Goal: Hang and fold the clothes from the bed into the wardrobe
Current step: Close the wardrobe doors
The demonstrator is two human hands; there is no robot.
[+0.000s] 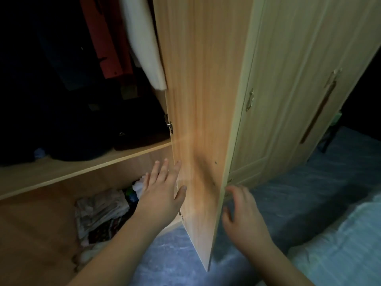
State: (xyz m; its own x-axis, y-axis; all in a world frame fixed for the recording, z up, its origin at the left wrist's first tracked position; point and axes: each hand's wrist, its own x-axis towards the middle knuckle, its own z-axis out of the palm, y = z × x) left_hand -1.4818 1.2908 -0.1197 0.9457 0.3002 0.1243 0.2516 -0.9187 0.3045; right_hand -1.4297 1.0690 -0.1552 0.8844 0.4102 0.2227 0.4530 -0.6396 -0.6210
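The left hand (pixel 165 195) lies flat on the inner face of the open wardrobe door (pixel 202 120), fingers (pixel 162 168) straight and slightly spread. The right hand (pixel 241 211) curls loosely at the door's outer edge, holding nothing. Clothes (pixel 99 58) hang inside at far left; folded ones (pixel 101 211) lie on the lower shelf; the bed (pixel 299 203) is right

Wardrobe door (pixel 198 120) stands open, edge-on. Left hand (pixel 162 193) lies flat against its inner face, fingers straight. Right hand (pixel 241 211) at its outer edge, fingers loosely curled. Folded clothes (pixel 101 209) lie on the lower shelf.
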